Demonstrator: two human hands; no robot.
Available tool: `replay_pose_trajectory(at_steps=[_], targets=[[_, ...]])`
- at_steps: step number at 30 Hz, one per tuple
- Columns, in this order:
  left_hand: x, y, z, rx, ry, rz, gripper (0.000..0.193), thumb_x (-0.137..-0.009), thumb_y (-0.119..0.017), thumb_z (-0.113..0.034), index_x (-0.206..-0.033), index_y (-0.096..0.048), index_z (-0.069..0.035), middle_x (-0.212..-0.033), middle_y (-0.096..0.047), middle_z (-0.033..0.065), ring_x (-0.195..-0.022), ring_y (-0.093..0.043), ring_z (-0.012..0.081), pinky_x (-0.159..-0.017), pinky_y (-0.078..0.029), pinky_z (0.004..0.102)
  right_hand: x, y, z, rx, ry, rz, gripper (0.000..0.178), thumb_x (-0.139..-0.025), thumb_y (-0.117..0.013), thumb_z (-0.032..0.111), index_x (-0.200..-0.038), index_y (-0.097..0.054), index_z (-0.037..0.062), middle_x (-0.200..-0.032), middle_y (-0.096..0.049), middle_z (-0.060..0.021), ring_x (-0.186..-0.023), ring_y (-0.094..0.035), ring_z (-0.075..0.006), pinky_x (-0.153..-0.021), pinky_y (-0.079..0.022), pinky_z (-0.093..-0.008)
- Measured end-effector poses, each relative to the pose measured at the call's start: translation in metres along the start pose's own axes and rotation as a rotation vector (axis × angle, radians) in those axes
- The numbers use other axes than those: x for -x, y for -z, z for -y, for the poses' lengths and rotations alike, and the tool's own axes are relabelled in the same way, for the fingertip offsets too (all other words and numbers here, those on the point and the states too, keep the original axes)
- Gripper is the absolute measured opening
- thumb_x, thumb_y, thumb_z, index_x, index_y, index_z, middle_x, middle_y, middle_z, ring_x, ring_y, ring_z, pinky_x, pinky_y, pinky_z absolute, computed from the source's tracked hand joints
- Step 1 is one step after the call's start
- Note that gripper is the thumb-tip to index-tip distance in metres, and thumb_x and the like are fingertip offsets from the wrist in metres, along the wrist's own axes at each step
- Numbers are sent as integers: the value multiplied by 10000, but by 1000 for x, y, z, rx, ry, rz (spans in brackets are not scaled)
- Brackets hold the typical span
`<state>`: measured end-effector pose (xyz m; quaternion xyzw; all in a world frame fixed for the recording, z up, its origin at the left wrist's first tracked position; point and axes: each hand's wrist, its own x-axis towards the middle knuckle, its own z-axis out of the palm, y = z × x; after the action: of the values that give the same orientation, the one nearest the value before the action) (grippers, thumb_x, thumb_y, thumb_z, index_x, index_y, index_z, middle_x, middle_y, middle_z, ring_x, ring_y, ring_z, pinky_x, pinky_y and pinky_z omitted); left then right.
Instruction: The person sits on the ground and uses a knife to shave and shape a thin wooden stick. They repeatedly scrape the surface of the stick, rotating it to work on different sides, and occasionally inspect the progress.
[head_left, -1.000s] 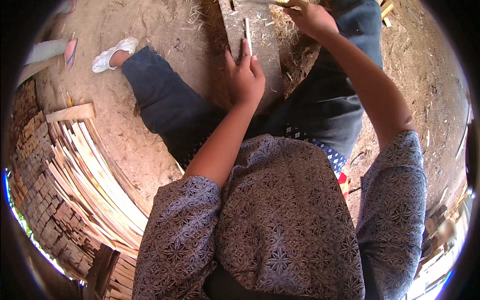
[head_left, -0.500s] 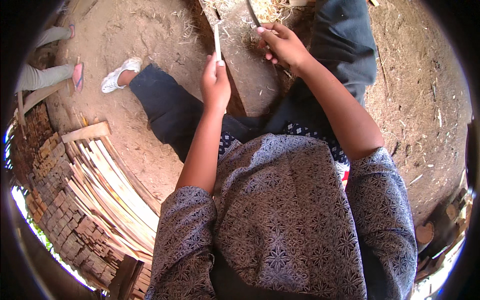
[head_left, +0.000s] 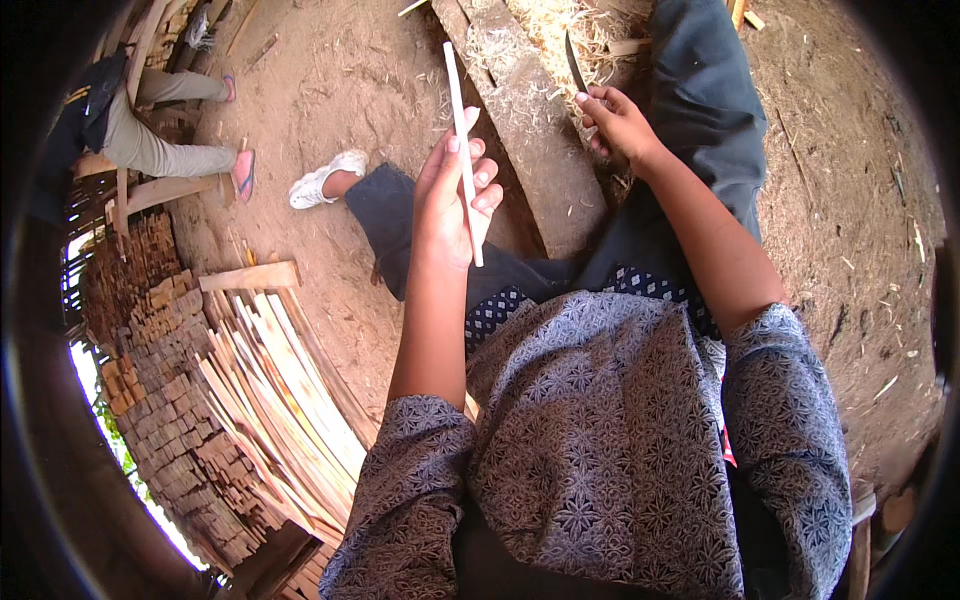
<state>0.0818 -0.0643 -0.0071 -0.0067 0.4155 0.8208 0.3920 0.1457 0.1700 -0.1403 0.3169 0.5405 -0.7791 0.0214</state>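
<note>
A slim, pale wooden stick (head_left: 461,120) lies across the palm of my left hand (head_left: 452,195), with the thumb pressed on it and the fingers curled round. Its far end points away from me. To the right, my right hand (head_left: 617,125) grips a knife by its handle, which the fingers hide; the dark, narrow blade (head_left: 573,62) points away over the shavings. Between my legs runs a worn wooden plank (head_left: 545,165), below and between the two hands. Stick and blade are apart.
Pale wood shavings (head_left: 560,30) are heaped at the plank's far end. At left, long wooden strips (head_left: 285,390) lie beside stacked wooden blocks (head_left: 190,420). Another person's legs in grey trousers (head_left: 165,145) and pink sandals are at the far left. Bare earth floor (head_left: 850,200) stretches to the right.
My left hand has turned palm up, showing the stick's length and drawing it away from the blade. My right hand still holds the knife. The view has shifted, so surroundings sit farther right.
</note>
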Motion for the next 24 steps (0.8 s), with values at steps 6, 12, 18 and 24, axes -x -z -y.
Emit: replay_pose_trajectory(at_steps=[6,12,18,24], targets=[[8,-10,-4,75,-1,59,434,-1065,-531,-241,-1460,-459,-77,-980,-575,28,-741,-493,112,-490,-421,193,1,-1,-6,-8,9,-16,514,-967,-686,423,-1293,-511,66,-872,-558,-19,-580,-518,-104,-474,-392,-253],[18,-15,-3,-423,22,-97,439,-1051,-569,-255,-1437,-479,-67,-775,-561,2,-560,-492,68,-446,-402,209,0,5,-12,-6,-7,-31,617,-929,-723,448,-1348,-491,59,-919,-622,-61,-612,-552,-122,-513,-428,-286],[0,37,10,-1000,239,-168,273,-1003,-572,-151,-1231,-485,-28,-856,-673,95,-571,-527,78,-468,-423,217,6,2,-20,102,53,11,625,-915,-727,451,-1330,-516,34,-860,-635,-63,-603,-567,-126,-527,-447,-291],[-45,50,-36,-1196,548,14,254,-997,-557,-137,-1224,-558,-25,-1113,-692,112,-703,-647,98,-594,-564,227,7,-2,-18,128,38,7,580,-904,-733,440,-1271,-553,28,-826,-621,-45,-599,-571,-123,-511,-450,-285]])
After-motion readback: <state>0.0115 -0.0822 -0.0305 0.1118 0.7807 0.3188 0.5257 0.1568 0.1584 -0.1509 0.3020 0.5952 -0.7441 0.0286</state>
